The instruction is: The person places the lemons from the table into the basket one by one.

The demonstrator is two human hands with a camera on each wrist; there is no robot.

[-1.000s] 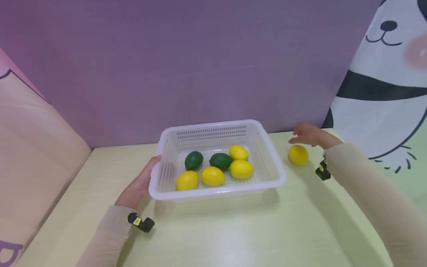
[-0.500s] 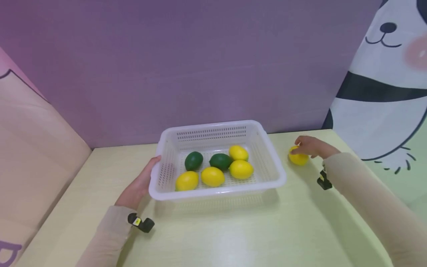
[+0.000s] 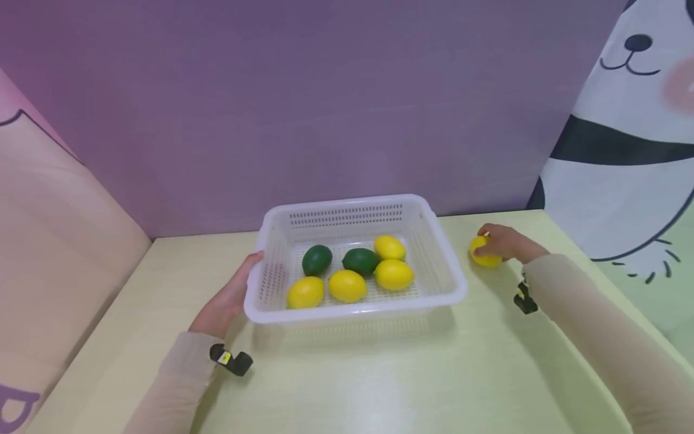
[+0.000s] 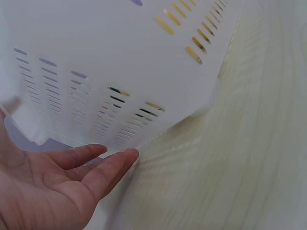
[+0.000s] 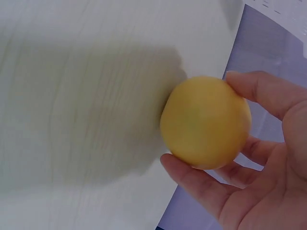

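Observation:
A white slotted plastic basket [image 3: 355,310] sits mid-table, holding several yellow lemons [image 3: 347,286] and two dark green, lemon-shaped fruits [image 3: 360,261]. At its left side, my left hand [image 3: 230,295] holds the basket, thumb up at the rim. The left wrist view shows this hand's fingers [image 4: 112,170] against the outside of the slotted wall [image 4: 115,62]. To the basket's right, my right hand [image 3: 506,242] grips a single lemon [image 3: 482,253]. In the right wrist view, thumb and fingers lie on opposite sides of that lemon [image 5: 206,122], which is at the tabletop.
The pale wooden table [image 3: 347,380] ends at a purple wall panel [image 3: 347,108] behind the basket. A panda-printed panel [image 3: 618,193] stands on the right, and a pinkish panel [image 3: 59,229] on the left.
My right hand has come down from above the lone lemon and taken hold of it. The left hand and the basket have stayed in place.

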